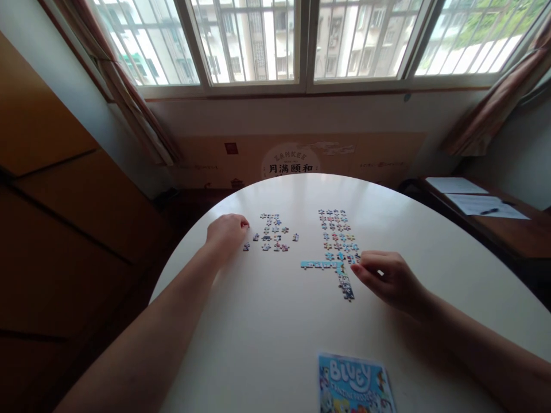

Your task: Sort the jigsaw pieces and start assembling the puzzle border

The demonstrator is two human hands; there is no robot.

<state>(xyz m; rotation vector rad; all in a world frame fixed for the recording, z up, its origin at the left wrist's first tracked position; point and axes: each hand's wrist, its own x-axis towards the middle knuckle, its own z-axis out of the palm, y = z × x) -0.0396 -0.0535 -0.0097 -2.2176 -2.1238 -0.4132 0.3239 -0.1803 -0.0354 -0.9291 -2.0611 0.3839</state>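
My left hand (227, 230) rests at the left side of the table with its fingers curled together. What they hold, if anything, is hidden. Just right of it lies a loose group of jigsaw pieces (266, 237). My right hand (387, 276) is closed in a pinch at the lower right corner of neat rows of jigsaw pieces (334, 228). Small pieces lie right at its fingertips, and I cannot make out whether one is between them. Left of this hand is a joined puzzle section (321, 265), a pale blue strip with a darker arm running down toward me.
A blue "Bluey" picture sheet or booklet (355, 387) lies at the near edge of view on the round white table (253, 338). Papers (486, 205) and pens are on a brown side table at right. Beyond stand a printed box panel (198, 155) and barred windows.
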